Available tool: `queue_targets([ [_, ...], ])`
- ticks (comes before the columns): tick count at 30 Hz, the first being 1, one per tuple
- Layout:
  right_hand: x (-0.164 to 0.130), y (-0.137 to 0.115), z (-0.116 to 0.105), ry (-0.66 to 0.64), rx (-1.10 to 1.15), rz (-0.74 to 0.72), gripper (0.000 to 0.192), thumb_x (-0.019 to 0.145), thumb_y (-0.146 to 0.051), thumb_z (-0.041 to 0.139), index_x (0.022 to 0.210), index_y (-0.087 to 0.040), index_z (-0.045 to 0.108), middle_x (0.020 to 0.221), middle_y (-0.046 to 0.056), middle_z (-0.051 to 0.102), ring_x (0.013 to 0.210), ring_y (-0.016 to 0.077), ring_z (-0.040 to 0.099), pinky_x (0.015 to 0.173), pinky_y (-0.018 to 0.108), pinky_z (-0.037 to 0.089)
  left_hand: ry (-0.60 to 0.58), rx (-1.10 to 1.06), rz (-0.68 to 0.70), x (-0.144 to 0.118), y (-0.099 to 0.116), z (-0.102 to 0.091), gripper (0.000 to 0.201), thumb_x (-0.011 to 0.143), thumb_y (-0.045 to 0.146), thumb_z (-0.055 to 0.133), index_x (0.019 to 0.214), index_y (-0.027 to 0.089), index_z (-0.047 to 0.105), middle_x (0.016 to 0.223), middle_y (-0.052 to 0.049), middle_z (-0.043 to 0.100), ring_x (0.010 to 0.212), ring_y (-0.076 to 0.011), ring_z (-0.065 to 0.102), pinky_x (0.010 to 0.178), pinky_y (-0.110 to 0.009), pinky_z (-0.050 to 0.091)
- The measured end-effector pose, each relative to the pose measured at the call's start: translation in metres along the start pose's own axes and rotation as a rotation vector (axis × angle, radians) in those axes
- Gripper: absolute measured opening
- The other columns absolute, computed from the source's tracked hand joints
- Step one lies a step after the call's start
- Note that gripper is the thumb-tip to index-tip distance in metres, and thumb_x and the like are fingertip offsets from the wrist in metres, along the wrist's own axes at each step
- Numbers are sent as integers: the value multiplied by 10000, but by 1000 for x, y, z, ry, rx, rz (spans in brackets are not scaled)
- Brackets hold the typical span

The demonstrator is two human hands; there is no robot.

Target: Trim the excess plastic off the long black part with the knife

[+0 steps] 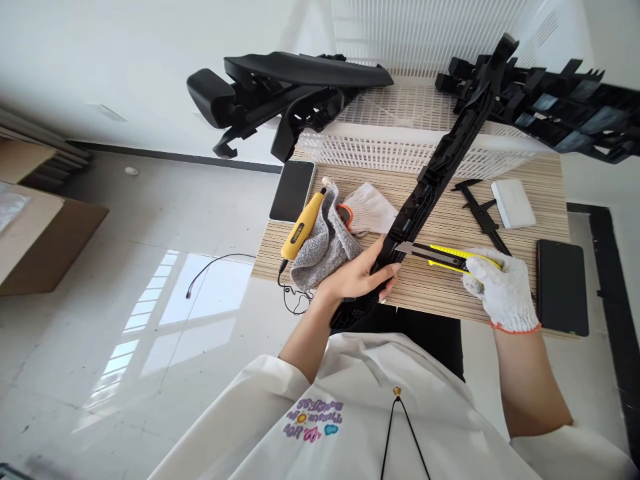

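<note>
Gripping a long black ribbed trim strip (440,160), bare left hand (357,277); gloved right hand (503,290) clenches yellow knife (440,257) (blade out).

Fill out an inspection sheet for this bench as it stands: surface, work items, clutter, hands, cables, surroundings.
Surface: striped wood-grain table, small and crowded.
Job's things: long black plastic part held slanting up over the table; yellow utility knife, blade out, tip at the part's edge.
Clutter: yellow handheld tool on a grey cloth, spare white glove, two phones, black caliper, white block, white basket with more black parts.
Hands: bare left hand grips the part's lower end; gloved right hand holds the knife.
Cables: black cord hangs off the table edge.
Surroundings: glossy floor, cardboard box at left.
</note>
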State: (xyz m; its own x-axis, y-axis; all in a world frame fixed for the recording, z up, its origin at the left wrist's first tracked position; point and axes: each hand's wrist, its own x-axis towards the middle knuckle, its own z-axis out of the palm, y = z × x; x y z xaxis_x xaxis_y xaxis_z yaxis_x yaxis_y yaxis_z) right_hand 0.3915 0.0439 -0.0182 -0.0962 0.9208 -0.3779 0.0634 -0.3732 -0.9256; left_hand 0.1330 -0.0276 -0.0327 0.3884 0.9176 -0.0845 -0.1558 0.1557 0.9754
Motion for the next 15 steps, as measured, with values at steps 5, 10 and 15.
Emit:
queue_targets([
  [5,3,3,-1,-8,10,-16,226,700,-294,809,828,-144,699,493,-55,452,408,79,375,401,254,264,16,2,-6,0,-1,1,469,1045,435,529,1440,213,409,675,53,534,508,-110,556,513,-247,488],
  [10,3,4,-1,-10,7,-18,247,708,-288,817,883,-144,717,484,-57,468,398,83,382,395,254,266,23,10,36,1,-2,0,443,1057,421,515,1433,211,410,672,61,534,504,-100,562,524,-238,485],
  [15,0,0,2,-11,18,-12,175,709,-243,784,835,-143,716,481,-62,447,409,78,380,402,250,282,48,24,15,1,0,1,427,1054,422,525,1408,205,423,668,62,548,513,-100,571,537,-242,487],
])
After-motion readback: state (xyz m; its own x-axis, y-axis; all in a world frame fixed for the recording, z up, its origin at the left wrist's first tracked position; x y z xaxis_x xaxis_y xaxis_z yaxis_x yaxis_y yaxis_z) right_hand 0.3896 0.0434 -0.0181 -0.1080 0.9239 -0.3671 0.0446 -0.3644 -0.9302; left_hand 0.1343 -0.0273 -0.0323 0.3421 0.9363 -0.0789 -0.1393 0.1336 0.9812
